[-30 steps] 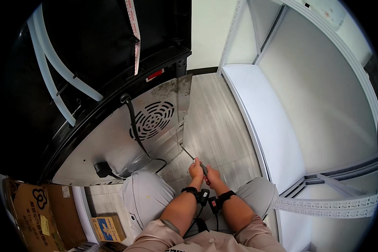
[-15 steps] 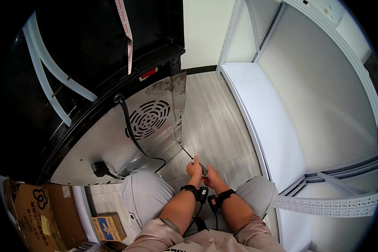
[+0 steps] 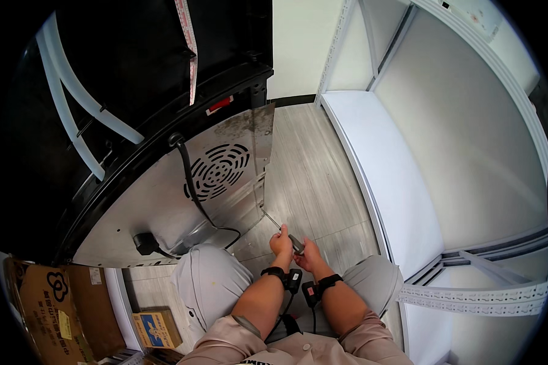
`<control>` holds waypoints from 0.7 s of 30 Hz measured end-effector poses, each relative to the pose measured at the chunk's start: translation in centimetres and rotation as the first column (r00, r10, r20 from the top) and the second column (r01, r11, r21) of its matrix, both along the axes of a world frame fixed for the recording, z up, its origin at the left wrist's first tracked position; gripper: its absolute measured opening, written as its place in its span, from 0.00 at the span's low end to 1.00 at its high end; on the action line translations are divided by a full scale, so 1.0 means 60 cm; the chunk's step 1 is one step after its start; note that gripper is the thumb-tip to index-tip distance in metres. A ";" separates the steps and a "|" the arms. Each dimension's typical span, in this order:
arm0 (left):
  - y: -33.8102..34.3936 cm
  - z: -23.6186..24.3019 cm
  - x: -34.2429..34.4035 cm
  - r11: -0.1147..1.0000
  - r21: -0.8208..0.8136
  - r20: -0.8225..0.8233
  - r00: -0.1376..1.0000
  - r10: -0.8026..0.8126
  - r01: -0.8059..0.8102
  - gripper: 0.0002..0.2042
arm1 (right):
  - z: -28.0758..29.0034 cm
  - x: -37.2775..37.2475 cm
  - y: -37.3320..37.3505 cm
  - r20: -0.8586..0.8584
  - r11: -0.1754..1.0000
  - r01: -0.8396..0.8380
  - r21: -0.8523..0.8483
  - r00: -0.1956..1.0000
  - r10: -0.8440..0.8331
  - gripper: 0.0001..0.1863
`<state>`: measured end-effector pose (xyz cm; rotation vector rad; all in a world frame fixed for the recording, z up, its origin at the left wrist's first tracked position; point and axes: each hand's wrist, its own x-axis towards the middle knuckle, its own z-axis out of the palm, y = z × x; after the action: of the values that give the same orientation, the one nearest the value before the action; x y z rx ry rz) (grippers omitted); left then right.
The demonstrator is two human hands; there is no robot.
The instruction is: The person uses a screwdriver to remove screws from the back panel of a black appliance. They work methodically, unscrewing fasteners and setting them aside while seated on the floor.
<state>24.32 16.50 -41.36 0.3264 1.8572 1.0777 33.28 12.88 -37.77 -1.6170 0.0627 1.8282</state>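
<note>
Between my knees I hold a long-shafted screwdriver (image 3: pixel 296 244) with both hands. Its tip reaches the lower right edge of a metal panel (image 3: pixel 146 213) on a large black appliance. My left hand (image 3: pixel 280 241) is closed near the front of the handle, with the thumb along the shaft. Round the handle's rear end, the fingers of my right hand (image 3: pixel 310 255) are closed. Whatever the tip touches is too small to make out. The panel has round vent slots, and a black power cord (image 3: pixel 192 182) with a plug (image 3: pixel 145 244) hangs over it.
White shelving (image 3: pixel 383 182) runs along the right. Two pale hoses (image 3: pixel 67 91) and a red-marked strip (image 3: pixel 189 55) lie against the appliance's black back (image 3: pixel 134 48). Cardboard boxes (image 3: pixel 55 316) and a small blue-and-yellow box (image 3: pixel 157 329) sit at lower left.
The right hand has shifted slightly on the screwdriver, showing more of its handle. The screwdriver tip stays at the panel edge. The whole view has moved a little.
</note>
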 end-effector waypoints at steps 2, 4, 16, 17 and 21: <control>-0.002 -0.005 -0.007 1.000 -0.007 -0.013 1.000 -0.006 0.006 0.25 | 0.008 -0.001 0.000 -0.018 0.995 -0.048 -0.086 0.999 0.047 0.16; -0.002 0.001 -0.001 1.000 0.007 -0.014 1.000 0.004 -0.004 0.25 | -0.002 0.009 -0.002 -0.001 0.982 -0.139 -0.127 0.990 0.140 0.17; 0.004 -0.008 -0.004 0.999 -0.053 -0.115 0.993 -0.018 0.012 0.27 | -0.016 0.000 0.002 -0.114 0.999 0.040 -0.037 0.993 -0.044 0.16; 0.004 -0.011 -0.008 0.998 -0.059 -0.132 0.991 -0.032 0.025 0.27 | -0.007 -0.004 0.003 -0.102 0.999 -0.005 -0.039 0.995 0.001 0.16; 0.010 -0.018 -0.005 0.997 -0.067 -0.178 0.983 -0.045 0.034 0.23 | -0.022 0.002 0.005 -0.066 0.998 -0.065 -0.012 0.996 0.064 0.15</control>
<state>24.03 17.13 -42.46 0.4340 2.0315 0.9868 33.41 13.20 -39.06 -1.5855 0.0538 1.9338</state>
